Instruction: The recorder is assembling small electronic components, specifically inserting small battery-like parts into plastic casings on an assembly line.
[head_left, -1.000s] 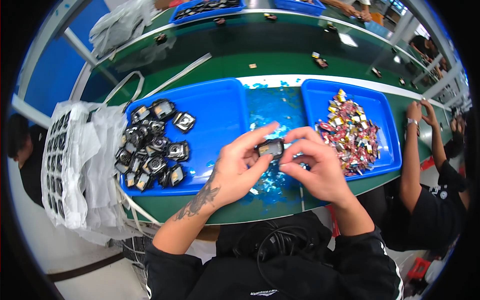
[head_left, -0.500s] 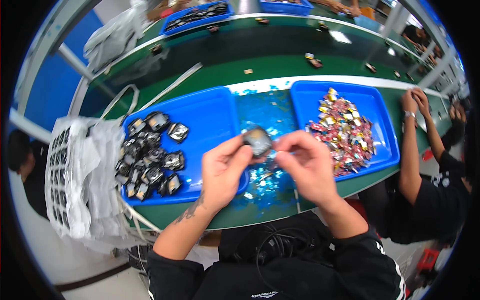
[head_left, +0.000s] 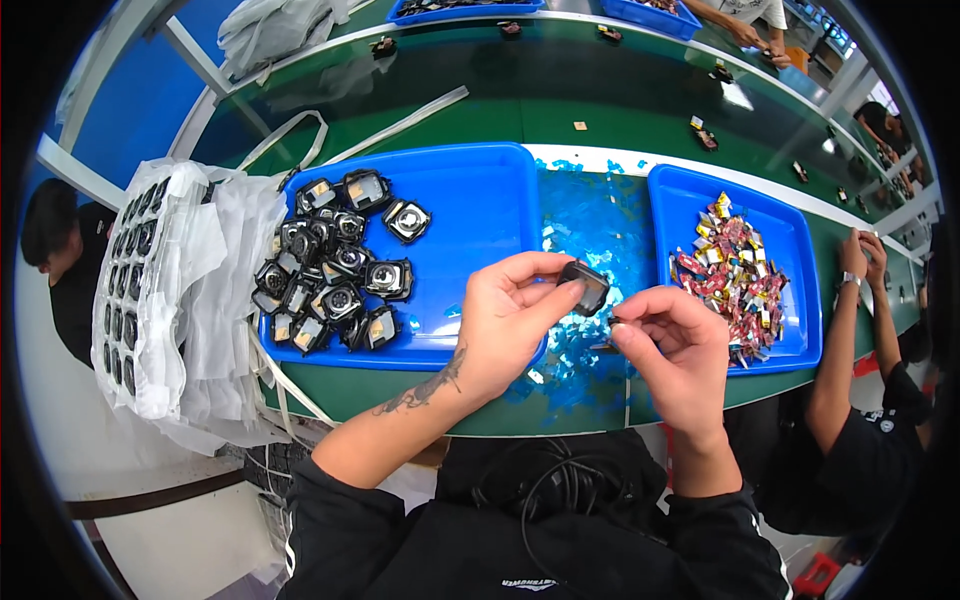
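From the head camera, the left blue tray (head_left: 480, 215) on the green table (head_left: 600, 110) serves as the landmark. Just off that tray's right front corner, the left hand (head_left: 510, 325) grips a small black square casing (head_left: 584, 286) between its thumb and curled fingertips, holding it raised above the table and tilted. To the right of the casing, a little apart from it, the right hand (head_left: 670, 345) is closed with thumb and forefinger pinched together; something tiny may sit in the pinch, but it is too small to tell. Under both hands, directly right of the tray, lies a patch of blue film scraps (head_left: 590, 225) scattered over the table. Inside the tray, filling its left half, is a heap of black square casings (head_left: 335, 265) like the one being held, some showing pale faces; the tray's right half is bare blue plastic. Farther right, past the scraps, stands a second blue tray (head_left: 800, 270) holding a pile of small red, yellow and silver pieces (head_left: 728, 265). Left of the landmark tray, hanging over the table's edge, are white plastic bags (head_left: 215, 290) with a stack of white holders (head_left: 135, 270) showing rows of dark slots. Beyond the second tray, at the far right, another person's forearms (head_left: 850, 330) rest on the table's edge, their hands together. Across the table behind the tray, more blue trays (head_left: 660, 15) stand at the far edge.
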